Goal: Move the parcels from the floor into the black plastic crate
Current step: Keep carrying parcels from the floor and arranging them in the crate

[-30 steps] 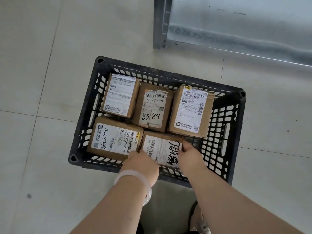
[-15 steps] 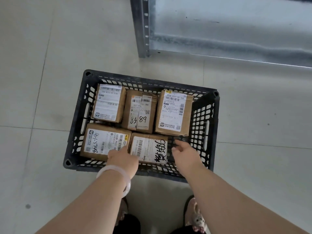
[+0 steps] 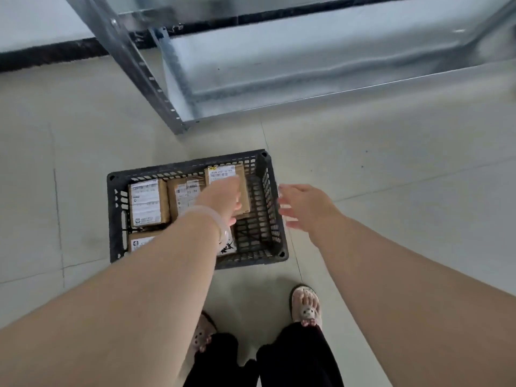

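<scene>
The black plastic crate [image 3: 266,208] stands on the tiled floor ahead of my feet. Several brown cardboard parcels with white labels lie flat inside it: one at the back left [image 3: 148,202], one in the back middle [image 3: 183,195], one at the back right [image 3: 223,173], and two in the front row mostly hidden under my left forearm. My left hand [image 3: 223,198] hovers above the crate over the back right parcel, fingers loose, holding nothing. My right hand [image 3: 303,205] hangs in the air just right of the crate's right wall, fingers spread and relaxed.
A galvanised metal shelving rack [image 3: 279,76] stands on the floor beyond the crate, its upright post [image 3: 145,76] slanting down to the floor near the crate's far side. My feet in slippers [image 3: 305,307] are just in front of the crate. Pale floor tiles surround it.
Both hands have let go of the front right parcel and lifted away from the crate. The view has risen and pulled back, so the crate looks smaller and farther.
</scene>
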A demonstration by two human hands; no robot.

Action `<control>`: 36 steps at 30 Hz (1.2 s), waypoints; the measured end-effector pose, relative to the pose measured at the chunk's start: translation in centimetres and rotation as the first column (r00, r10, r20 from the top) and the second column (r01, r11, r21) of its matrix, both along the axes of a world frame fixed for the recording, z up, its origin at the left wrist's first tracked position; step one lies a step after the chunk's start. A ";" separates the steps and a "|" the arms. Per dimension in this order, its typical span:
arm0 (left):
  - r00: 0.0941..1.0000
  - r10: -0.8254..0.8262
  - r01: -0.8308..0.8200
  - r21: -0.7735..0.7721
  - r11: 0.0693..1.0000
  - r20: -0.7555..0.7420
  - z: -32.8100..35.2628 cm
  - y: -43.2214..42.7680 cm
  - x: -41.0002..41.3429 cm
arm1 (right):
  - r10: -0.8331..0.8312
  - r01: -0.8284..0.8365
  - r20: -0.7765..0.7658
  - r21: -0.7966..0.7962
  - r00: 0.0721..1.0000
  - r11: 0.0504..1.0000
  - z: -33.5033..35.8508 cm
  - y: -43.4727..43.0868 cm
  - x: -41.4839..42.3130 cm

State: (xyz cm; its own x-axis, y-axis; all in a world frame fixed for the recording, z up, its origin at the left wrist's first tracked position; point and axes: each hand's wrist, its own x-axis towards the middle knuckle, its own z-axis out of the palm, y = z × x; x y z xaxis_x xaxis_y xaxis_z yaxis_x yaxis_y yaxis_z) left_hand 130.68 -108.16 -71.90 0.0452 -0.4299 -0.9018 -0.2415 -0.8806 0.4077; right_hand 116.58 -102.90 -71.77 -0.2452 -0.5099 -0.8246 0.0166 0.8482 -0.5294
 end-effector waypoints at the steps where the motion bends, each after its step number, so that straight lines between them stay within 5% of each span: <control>1: 0.998 -0.041 0.041 -0.002 0.999 -0.045 1.5 -0.3 -1.6 | -0.030 0.030 0.002 -0.012 1.000 0.999 1.8 0.4 -1.3; 16: 0.851 -0.519 0.499 -0.186 0.846 -0.080 23.0 11.1 -30.3 | -0.475 0.463 -0.092 -0.129 0.875 0.877 23.9 15.4 -26.5; 26: 0.751 -0.654 0.611 -0.282 0.740 -0.088 33.2 21.3 -49.7 | -0.631 0.611 -0.153 -0.161 0.760 0.775 35.1 28.0 -42.8; 36: 0.627 -0.773 0.697 -0.375 0.611 -0.095 38.6 23.8 -67.7 | -0.749 0.708 -0.192 -0.245 0.635 0.663 41.1 31.5 -58.1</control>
